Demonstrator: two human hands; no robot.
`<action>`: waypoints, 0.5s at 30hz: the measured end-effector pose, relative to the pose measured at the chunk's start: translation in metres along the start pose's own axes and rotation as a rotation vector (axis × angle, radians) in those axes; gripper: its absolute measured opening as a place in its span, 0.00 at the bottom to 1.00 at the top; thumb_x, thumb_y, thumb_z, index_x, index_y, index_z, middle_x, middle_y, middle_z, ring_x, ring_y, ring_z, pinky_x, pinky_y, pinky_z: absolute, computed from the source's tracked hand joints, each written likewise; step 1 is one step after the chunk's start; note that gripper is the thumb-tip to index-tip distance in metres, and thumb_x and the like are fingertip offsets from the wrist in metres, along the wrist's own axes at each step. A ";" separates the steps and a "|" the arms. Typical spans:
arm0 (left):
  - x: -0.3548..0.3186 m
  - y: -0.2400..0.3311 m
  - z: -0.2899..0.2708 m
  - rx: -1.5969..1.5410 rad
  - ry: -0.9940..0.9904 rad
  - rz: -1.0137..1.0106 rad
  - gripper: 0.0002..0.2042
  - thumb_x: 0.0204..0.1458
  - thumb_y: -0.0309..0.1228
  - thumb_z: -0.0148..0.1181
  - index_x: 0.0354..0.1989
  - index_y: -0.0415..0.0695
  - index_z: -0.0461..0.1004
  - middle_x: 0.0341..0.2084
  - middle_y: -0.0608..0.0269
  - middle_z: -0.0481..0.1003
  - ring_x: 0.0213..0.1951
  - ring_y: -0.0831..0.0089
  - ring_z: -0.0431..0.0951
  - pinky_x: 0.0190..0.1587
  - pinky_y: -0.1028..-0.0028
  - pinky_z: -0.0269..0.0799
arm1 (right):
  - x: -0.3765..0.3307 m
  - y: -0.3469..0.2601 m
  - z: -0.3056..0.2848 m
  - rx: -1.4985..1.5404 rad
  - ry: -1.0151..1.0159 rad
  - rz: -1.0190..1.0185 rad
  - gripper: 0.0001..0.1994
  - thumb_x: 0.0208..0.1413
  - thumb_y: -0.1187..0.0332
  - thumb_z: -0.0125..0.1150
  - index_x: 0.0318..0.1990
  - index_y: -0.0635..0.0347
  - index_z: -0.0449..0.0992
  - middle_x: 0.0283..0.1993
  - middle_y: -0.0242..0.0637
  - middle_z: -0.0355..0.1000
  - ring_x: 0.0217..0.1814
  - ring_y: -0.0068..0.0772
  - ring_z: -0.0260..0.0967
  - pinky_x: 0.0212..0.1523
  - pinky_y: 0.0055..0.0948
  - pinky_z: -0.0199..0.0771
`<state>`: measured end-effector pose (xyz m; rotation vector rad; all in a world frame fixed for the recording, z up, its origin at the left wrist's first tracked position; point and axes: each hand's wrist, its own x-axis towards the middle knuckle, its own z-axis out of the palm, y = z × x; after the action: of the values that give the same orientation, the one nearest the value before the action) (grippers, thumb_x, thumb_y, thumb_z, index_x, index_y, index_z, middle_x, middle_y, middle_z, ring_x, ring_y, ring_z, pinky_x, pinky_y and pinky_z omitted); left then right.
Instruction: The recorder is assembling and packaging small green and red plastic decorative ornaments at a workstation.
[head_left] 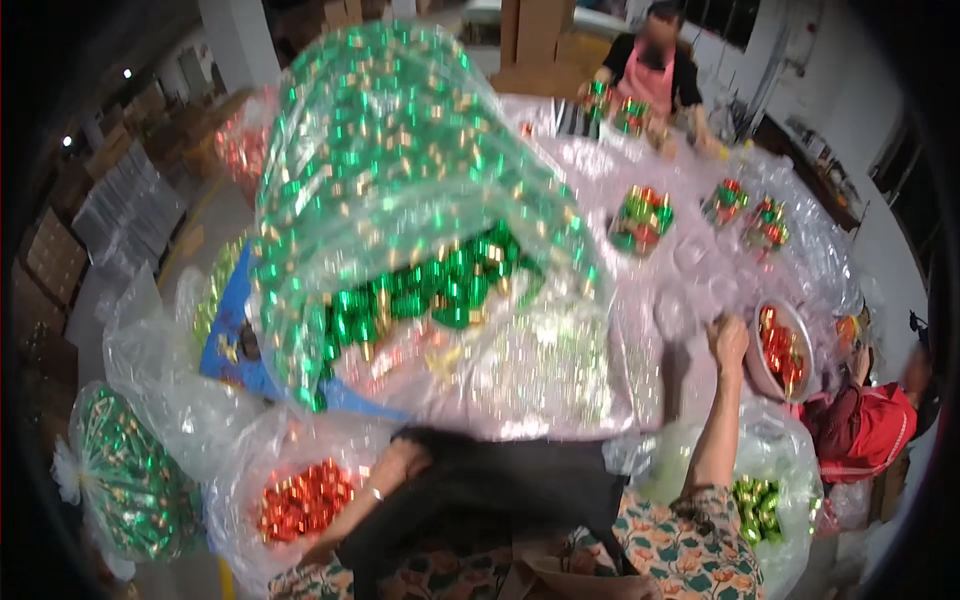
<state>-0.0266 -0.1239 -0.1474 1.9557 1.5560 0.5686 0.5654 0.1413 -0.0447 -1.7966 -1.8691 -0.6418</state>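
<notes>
Warehouse floor and stacked cardboard boxes ring a long table (690, 375) covered in pale, crinkled plastic sheeting. Nearest, at the lower left, the person's left hand (395, 462) rests at the mouth of a clear bag of red bows (300, 498); whether its fingers grip anything cannot be told, since a dark cloth hides them. Beside that bag, further left, sits a tied bag of green bows (125, 485). At the lower right, another clear bag holds lime-green bows (757, 505). The right hand (728, 340) reaches forward over the table edge, fingers curled loosely, with nothing visible in its grasp, just beside a round bowl of red bows (782, 352). Between the arms and beyond them rises a huge clear sack of green and gold bows (400, 210), leaning over a blue box (228, 340). A second person in a red top (875, 430) sits at the right. Further along lie small packs of mixed bows (641, 220), and at the far end a person in a pink apron (650, 75) works.
</notes>
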 end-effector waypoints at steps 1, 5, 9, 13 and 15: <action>0.000 0.008 -0.005 0.027 0.037 -0.011 0.06 0.47 0.30 0.58 0.32 0.42 0.75 0.28 0.52 0.72 0.33 0.53 0.71 0.37 0.62 0.68 | 0.012 -0.021 -0.019 -0.004 0.002 -0.008 0.18 0.43 0.58 0.69 0.24 0.66 0.72 0.21 0.51 0.69 0.22 0.52 0.66 0.24 0.43 0.64; -0.009 0.004 -0.009 -0.042 0.162 0.049 0.08 0.47 0.29 0.62 0.33 0.39 0.75 0.31 0.50 0.73 0.36 0.52 0.73 0.40 0.63 0.70 | 0.029 -0.133 -0.123 0.258 -0.123 -0.042 0.14 0.46 0.65 0.68 0.25 0.68 0.71 0.20 0.50 0.67 0.20 0.44 0.66 0.23 0.36 0.64; -0.001 0.009 -0.026 -0.122 0.180 -0.013 0.08 0.49 0.29 0.60 0.33 0.37 0.75 0.31 0.51 0.74 0.35 0.55 0.74 0.39 0.65 0.71 | 0.000 -0.173 -0.123 0.672 -0.488 -0.049 0.13 0.47 0.68 0.67 0.27 0.70 0.70 0.23 0.47 0.70 0.24 0.36 0.70 0.27 0.30 0.68; -0.031 0.004 -0.023 -0.312 0.443 -0.159 0.08 0.52 0.30 0.58 0.32 0.36 0.75 0.24 0.56 0.74 0.28 0.66 0.75 0.34 0.70 0.70 | -0.027 -0.227 -0.127 0.515 -0.707 -0.268 0.12 0.48 0.68 0.66 0.28 0.69 0.72 0.28 0.46 0.72 0.27 0.36 0.71 0.31 0.29 0.70; -0.050 0.000 -0.025 -0.367 0.584 -0.305 0.08 0.53 0.30 0.57 0.31 0.36 0.74 0.21 0.58 0.73 0.26 0.71 0.74 0.32 0.73 0.70 | -0.036 -0.243 -0.119 0.506 -0.661 -0.341 0.12 0.48 0.66 0.66 0.33 0.66 0.74 0.26 0.45 0.72 0.26 0.39 0.70 0.29 0.34 0.68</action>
<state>-0.0546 -0.1686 -0.1279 1.3029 1.8757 1.2661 0.3251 0.0303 0.0225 -1.4499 -2.4991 0.3710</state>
